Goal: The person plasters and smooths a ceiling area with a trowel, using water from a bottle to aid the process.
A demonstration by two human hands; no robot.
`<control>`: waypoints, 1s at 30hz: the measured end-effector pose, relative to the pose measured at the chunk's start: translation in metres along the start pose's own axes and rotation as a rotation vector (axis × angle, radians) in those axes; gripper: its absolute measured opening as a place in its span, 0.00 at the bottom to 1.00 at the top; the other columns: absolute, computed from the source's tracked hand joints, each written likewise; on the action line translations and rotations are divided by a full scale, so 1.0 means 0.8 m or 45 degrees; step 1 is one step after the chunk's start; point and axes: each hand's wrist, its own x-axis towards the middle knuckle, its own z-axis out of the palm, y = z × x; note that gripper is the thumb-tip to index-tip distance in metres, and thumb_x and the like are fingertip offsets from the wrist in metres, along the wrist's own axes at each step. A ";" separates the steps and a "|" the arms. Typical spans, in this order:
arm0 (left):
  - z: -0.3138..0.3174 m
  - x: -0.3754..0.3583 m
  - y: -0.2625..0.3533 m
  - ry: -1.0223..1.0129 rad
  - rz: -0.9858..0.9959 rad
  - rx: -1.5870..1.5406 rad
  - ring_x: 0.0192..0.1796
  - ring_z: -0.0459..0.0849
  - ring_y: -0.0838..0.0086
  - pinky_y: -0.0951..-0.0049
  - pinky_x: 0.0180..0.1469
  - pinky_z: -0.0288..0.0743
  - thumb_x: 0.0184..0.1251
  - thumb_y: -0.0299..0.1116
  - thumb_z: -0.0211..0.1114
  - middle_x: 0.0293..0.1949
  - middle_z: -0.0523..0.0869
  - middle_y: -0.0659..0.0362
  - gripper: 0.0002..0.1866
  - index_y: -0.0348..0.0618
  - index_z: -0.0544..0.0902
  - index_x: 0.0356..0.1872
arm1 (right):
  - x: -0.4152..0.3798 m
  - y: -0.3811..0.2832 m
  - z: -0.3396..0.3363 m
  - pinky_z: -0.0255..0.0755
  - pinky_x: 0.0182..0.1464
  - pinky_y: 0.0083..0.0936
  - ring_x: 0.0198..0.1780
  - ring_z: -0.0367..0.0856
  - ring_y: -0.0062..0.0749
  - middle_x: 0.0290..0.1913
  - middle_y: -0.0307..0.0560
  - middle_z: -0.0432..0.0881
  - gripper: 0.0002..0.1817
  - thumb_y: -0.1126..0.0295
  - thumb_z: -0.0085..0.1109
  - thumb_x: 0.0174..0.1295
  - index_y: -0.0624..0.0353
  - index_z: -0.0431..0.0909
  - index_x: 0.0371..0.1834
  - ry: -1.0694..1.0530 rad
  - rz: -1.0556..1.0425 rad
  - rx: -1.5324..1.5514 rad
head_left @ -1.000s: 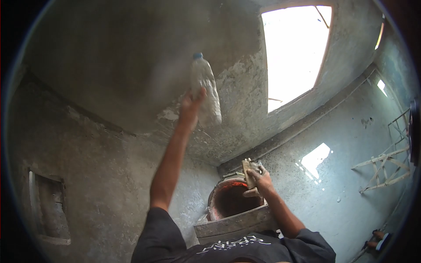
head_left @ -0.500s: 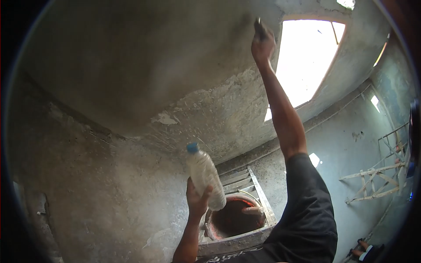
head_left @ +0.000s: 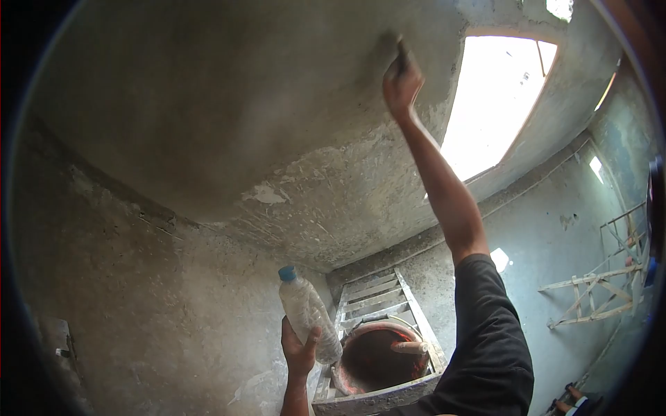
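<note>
My left hand (head_left: 300, 352) is closed round the lower part of a clear plastic bottle (head_left: 309, 308) with a blue cap. The bottle leans, cap up and to the left, and looks cloudy. High overhead, my right hand (head_left: 404, 84) is closed on a small dark hand tool (head_left: 402, 59), held close to the grey plaster surface (head_left: 305, 83). Its exact kind and its working face cannot be made out. Below the bottle sits a round bucket (head_left: 374, 360) with reddish walls; a pale cylindrical handle (head_left: 409, 347) juts over its rim.
Behind the bucket is a wooden ladder (head_left: 374, 291). A bright opening (head_left: 496, 104) lies right of my raised hand. A wooden frame (head_left: 593, 298) stands at the far right, and a person's feet (head_left: 569, 401) show at the lower right.
My right hand has moved a little left and down with the dark tool. The bottle in my left hand sits lower and slightly left. The view has shifted, showing more ladder.
</note>
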 end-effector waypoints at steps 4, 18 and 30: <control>0.001 0.004 0.007 0.008 0.007 -0.050 0.51 0.77 0.72 0.69 0.57 0.70 0.62 0.38 0.71 0.50 0.78 0.56 0.30 0.36 0.68 0.59 | 0.114 0.024 0.016 0.71 0.62 0.38 0.65 0.72 0.54 0.66 0.62 0.69 0.31 0.81 0.51 0.53 0.62 0.70 0.66 0.248 -0.318 -0.038; 0.004 0.008 0.002 -0.015 -0.026 0.035 0.51 0.78 0.72 0.69 0.58 0.70 0.63 0.35 0.70 0.50 0.78 0.57 0.29 0.37 0.67 0.60 | 0.011 0.020 -0.017 0.70 0.64 0.33 0.63 0.75 0.49 0.58 0.61 0.78 0.27 0.84 0.46 0.60 0.61 0.71 0.64 0.097 0.067 -0.030; 0.028 0.013 0.010 -0.056 -0.016 -0.095 0.53 0.78 0.71 0.68 0.59 0.71 0.61 0.34 0.71 0.51 0.78 0.56 0.29 0.37 0.67 0.60 | -0.108 0.042 -0.013 0.64 0.69 0.36 0.67 0.69 0.50 0.68 0.57 0.68 0.28 0.84 0.46 0.60 0.59 0.69 0.66 -0.625 -0.103 0.081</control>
